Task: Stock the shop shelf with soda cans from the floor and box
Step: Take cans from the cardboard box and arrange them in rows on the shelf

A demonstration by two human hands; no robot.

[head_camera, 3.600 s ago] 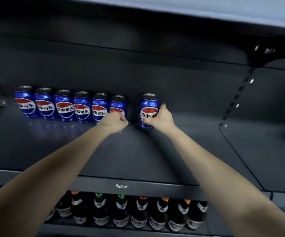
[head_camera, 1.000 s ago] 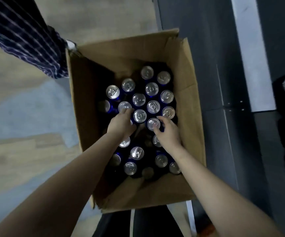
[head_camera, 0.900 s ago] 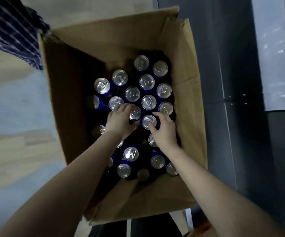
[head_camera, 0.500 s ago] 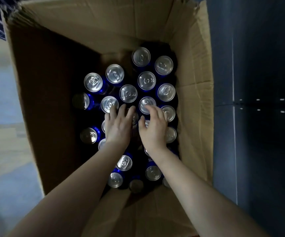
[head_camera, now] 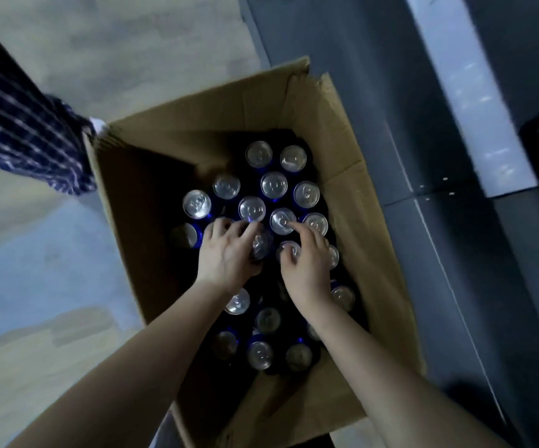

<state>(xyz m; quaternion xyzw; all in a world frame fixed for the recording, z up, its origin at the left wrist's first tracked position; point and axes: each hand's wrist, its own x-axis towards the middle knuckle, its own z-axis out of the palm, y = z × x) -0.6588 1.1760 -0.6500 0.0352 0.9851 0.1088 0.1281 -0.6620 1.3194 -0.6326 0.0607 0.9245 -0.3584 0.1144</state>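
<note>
An open cardboard box [head_camera: 352, 202] stands on the floor, holding several blue soda cans [head_camera: 274, 184] with silver tops, all upright. Both my hands are down inside it, near the middle. My left hand [head_camera: 226, 253] curls its fingers over the top of one soda can [head_camera: 261, 245], which leans slightly. My right hand [head_camera: 308, 265] grips the neighbouring soda can [head_camera: 289, 248] between thumb and curled fingers, its index finger reaching onto the can behind. The cans under my palms are mostly hidden.
A person's dark striped garment [head_camera: 25, 134] is at the box's far left corner. The dark grey shelf base [head_camera: 430, 163] runs along the box's right side. Pale floor [head_camera: 35, 253] lies to the left.
My hands left the shelf and went down into the box. In the last half second the fingers curled from lying flat on the can tops to gripping two cans, and the view pulled back.
</note>
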